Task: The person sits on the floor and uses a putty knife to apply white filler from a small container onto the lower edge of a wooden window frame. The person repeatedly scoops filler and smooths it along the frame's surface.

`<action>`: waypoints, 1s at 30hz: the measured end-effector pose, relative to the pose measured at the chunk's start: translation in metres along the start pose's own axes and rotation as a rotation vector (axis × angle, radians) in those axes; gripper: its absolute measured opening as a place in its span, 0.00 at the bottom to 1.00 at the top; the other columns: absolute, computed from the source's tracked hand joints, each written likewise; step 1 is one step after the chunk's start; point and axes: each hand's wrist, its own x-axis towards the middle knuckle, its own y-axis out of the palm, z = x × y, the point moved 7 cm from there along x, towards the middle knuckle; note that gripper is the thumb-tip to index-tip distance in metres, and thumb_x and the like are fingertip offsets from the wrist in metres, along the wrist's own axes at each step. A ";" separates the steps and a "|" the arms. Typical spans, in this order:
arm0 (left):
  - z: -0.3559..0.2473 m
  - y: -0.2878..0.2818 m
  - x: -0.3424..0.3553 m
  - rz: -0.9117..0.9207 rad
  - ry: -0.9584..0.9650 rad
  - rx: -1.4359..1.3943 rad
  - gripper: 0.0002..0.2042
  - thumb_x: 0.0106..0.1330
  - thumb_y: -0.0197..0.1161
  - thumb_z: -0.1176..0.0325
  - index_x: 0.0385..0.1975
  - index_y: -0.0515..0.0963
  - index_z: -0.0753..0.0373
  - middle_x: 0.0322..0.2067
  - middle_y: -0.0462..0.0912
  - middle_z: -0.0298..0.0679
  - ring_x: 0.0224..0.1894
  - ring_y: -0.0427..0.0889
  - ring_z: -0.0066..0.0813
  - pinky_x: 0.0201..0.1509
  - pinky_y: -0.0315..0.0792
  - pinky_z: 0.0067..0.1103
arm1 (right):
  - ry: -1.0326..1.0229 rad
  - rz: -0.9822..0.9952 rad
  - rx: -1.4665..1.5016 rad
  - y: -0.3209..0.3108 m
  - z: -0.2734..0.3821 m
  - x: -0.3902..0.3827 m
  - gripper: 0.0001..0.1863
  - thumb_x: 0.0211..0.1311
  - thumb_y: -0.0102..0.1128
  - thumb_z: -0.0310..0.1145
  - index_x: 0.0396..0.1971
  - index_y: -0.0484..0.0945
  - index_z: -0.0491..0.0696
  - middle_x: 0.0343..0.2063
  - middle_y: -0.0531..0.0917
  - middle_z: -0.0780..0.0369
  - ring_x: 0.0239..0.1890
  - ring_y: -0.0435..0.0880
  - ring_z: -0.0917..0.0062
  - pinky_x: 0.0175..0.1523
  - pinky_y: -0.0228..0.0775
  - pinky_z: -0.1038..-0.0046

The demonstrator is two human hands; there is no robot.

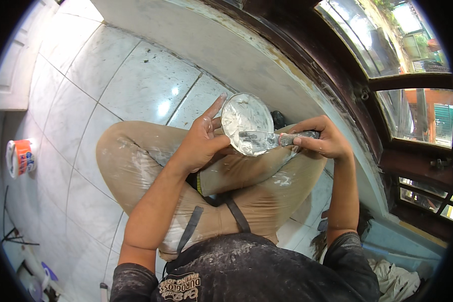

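Observation:
My left hand [206, 136] grips the left edge of a round white lid or shallow dish [244, 113], its thumb at the near side and fingers along the far side. White paste is smeared thickly over its face. In my right hand [324, 138] is a putty knife [259, 141] with a dark handle. Its flat, paste-streaked blade points left and lies over the near part of the paste. Both hands are above my crossed legs [226, 173], whose tan trousers carry white smears.
A low wall [236, 45] runs beside me under a dark wooden window frame [382, 116]. An orange and white tub [21, 157] stands on the tiled floor [60, 136] at the left. A small dark object [278, 119] lies near the wall, behind the lid. Crumpled pale cloth or plastic [395, 279] is at lower right.

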 end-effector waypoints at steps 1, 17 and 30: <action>-0.002 -0.001 -0.001 -0.001 -0.008 -0.020 0.53 0.66 0.63 0.89 0.92 0.47 0.63 0.72 0.81 0.55 0.68 0.87 0.35 0.72 0.82 0.29 | 0.040 -0.027 0.073 0.000 -0.008 -0.003 0.17 0.71 0.76 0.35 0.49 0.95 0.37 0.33 0.95 0.58 0.32 0.91 0.78 0.40 0.82 0.74; -0.015 0.011 -0.001 -0.021 0.083 -0.216 0.51 0.66 0.57 0.89 0.91 0.44 0.61 0.77 0.72 0.62 0.70 0.86 0.58 0.62 0.94 0.46 | -0.396 -0.950 -0.596 -0.015 0.034 -0.091 0.20 0.72 0.75 0.22 0.62 0.84 0.39 0.43 0.91 0.50 0.39 0.91 0.64 0.49 0.83 0.64; -0.010 0.007 -0.001 -0.025 0.074 -0.180 0.52 0.67 0.59 0.88 0.92 0.42 0.61 0.79 0.71 0.59 0.72 0.85 0.56 0.63 0.93 0.46 | -0.350 -0.799 -1.077 -0.050 0.014 -0.073 0.22 0.67 0.77 0.24 0.60 0.86 0.43 0.30 0.82 0.59 0.25 0.84 0.64 0.30 0.77 0.61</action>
